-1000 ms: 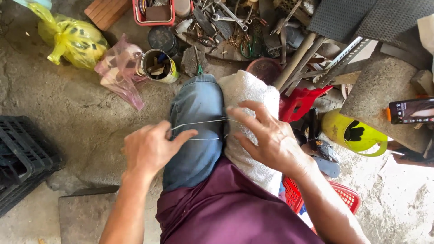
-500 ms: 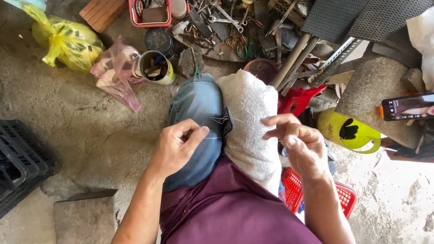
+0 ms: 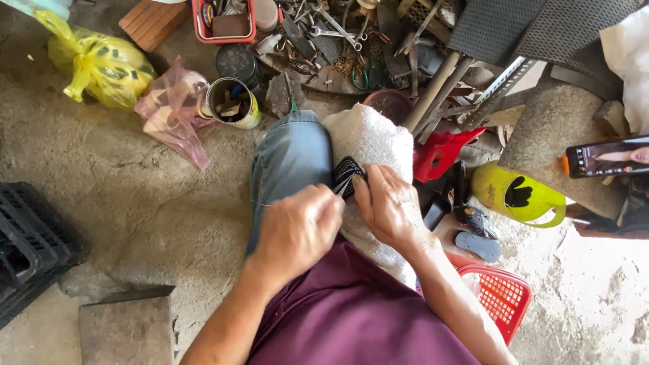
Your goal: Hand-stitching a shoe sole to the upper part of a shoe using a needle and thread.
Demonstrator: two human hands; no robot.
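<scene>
Grip: right hand (image 3: 391,206) pins dark ribbed piece (image 3: 347,176) on towel (image 3: 368,138) over the knee; left hand (image 3: 297,226) pinches thin wire (image 3: 260,203). Best worked with wire taut, piece pressed firm.

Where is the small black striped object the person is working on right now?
In the head view, the black striped object sits centre frame on the white towel over the knee, between the left hand and right hand.

A knotted yellow plastic bag (image 3: 101,64) lies top left on the floor. Beside it, a pink plastic bag (image 3: 172,111) touches a labelled tin can (image 3: 231,103). A lit phone screen (image 3: 606,157) sits far right.
</scene>
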